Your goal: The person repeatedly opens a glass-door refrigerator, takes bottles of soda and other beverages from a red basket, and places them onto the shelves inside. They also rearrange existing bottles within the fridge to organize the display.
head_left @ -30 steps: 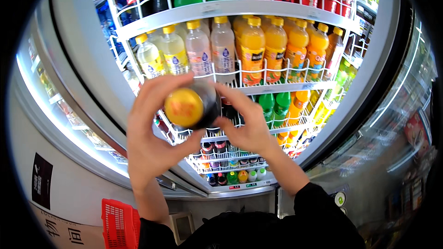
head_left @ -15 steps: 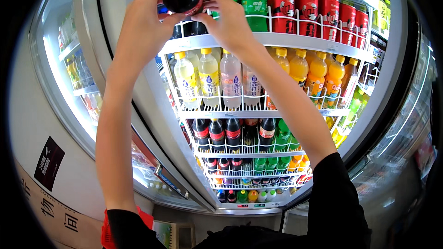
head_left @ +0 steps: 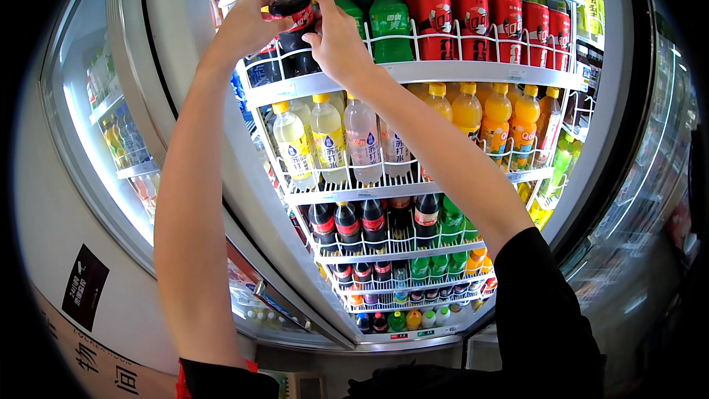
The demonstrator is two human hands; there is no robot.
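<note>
A dark cola bottle with a yellow cap and a red label is between my hands at the upper shelf. It stands nearly upright, its lower part in front of other dark bottles behind the wire rail. My left hand grips it from the left, thumb across the label. My right hand is curled against its right side, with some fingertips hidden behind the bottle. Just right of it are green bottles with yellow caps.
Red cans fill the same shelf to the right. Below are pale yellow-capped bottles, orange drinks and several more wire-fronted shelves. The open fridge door is at left, a glass door at right.
The cola bottle, earlier tipped with its cap toward me, now stands more upright and lower against the shelf. Both hands moved with it, and the right hand's fingers have shifted along its side.
</note>
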